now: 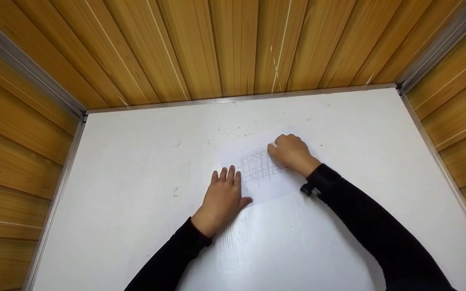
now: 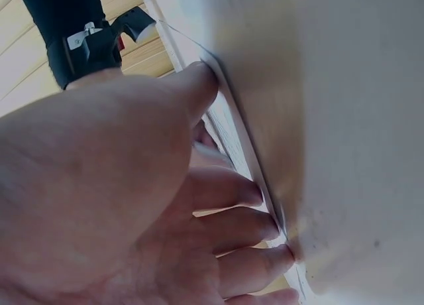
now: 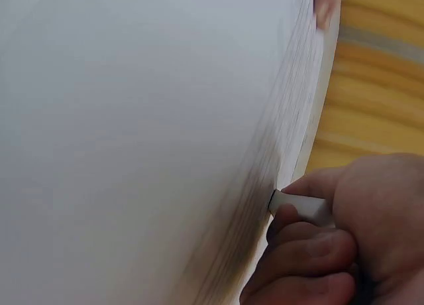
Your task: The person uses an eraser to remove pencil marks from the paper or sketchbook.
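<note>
A sheet of white paper (image 1: pixel 275 189) lies on the white table, with a grid of crossed pencil lines (image 1: pixel 255 167) drawn on it. My left hand (image 1: pixel 221 200) rests with straight, spread fingers on the paper's left edge; its thumb lies near the lower left corner. In the left wrist view the fingertips touch the surface and the palm is raised off it. My right hand (image 1: pixel 293 152) grips a small white eraser (image 3: pixel 303 209), its end against the paper at the grid's right part. Curled fingers hide most of the eraser in the head view.
The white tabletop (image 1: pixel 128 173) carries dark crumbs and smudges (image 1: pixel 239 132) beyond the paper. Wood-patterned panels (image 1: pixel 233 48) stand along its back and both sides, with metal strips (image 1: pixel 237 99) at the edges.
</note>
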`<state>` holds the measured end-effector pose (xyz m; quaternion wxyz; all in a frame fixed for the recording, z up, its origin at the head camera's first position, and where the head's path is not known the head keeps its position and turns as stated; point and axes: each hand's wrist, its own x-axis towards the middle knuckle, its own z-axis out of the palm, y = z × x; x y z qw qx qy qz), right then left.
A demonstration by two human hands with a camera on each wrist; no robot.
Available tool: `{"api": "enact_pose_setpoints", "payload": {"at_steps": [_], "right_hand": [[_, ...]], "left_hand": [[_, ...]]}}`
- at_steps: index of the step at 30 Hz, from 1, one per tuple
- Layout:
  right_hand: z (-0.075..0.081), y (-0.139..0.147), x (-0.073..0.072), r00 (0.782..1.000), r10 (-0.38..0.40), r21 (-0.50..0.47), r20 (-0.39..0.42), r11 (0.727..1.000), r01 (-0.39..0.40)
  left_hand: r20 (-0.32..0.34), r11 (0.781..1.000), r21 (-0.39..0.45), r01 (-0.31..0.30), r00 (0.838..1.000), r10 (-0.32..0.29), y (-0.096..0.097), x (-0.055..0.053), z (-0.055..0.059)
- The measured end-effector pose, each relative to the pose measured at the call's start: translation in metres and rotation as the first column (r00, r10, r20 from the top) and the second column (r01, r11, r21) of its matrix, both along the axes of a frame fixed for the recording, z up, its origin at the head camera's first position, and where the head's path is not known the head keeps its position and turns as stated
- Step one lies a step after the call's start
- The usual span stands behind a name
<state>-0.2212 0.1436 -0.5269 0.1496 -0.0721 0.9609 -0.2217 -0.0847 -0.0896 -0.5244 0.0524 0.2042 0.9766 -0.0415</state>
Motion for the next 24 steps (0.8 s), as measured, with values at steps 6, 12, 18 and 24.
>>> {"api": "enact_pose_setpoints", "payload": {"at_steps": [6, 12, 18, 24], "right_hand": [[0.003, 0.056, -0.017, 0.994, -0.095, 0.023, 0.056, 0.995, 0.094], [0.004, 0.053, -0.015, 0.995, -0.091, 0.04, 0.033, 0.995, 0.089], [0.011, -0.016, 0.007, 1.0, 0.001, -0.01, 0.022, 1.0, 0.0], [0.013, -0.089, 0.022, 0.983, 0.183, 0.027, 0.009, 0.983, -0.183]], "left_hand": [[0.005, 1.0, -0.003, 0.0, 1.0, 0.0, 0.0, -0.002, 0.001], [-0.008, 1.0, -0.015, 0.009, 1.0, -0.009, 0.0, -0.001, -0.002], [-0.044, 0.999, -0.032, 0.013, 0.999, -0.015, -0.002, 0.001, -0.004], [-0.094, 1.0, -0.009, 0.024, 0.995, -0.024, 0.0, 0.001, -0.006]]}}
